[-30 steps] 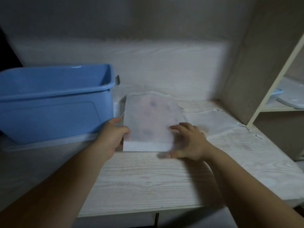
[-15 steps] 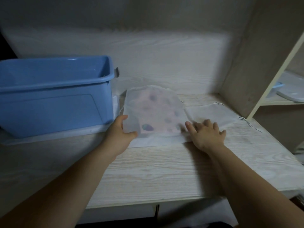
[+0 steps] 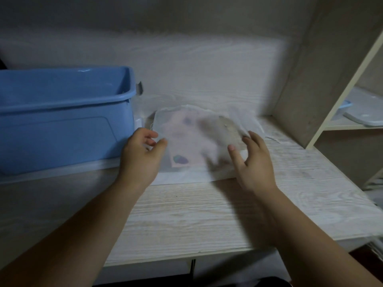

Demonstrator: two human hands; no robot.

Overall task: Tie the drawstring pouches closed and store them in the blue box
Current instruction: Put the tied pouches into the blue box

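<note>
Sheer white pouch [image 3: 186, 141] on wooden desk [image 3: 207, 214] just right of blue box [image 3: 62, 104], long axis pointing away, bracketed by left hand [image 3: 143, 156], fingers curled at left edge, grip unclear in blur, and right hand [image 3: 255, 162] pinching right edge; box nearest left hand

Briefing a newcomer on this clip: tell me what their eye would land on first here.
The big blue box at the left of the pale wooden desk stands out first. Next comes the translucent white pouch in the middle of the desk, blurred, with pastel shapes showing through. The hands hold it at its edges, the left hand on one side and the right hand on the other.
</note>
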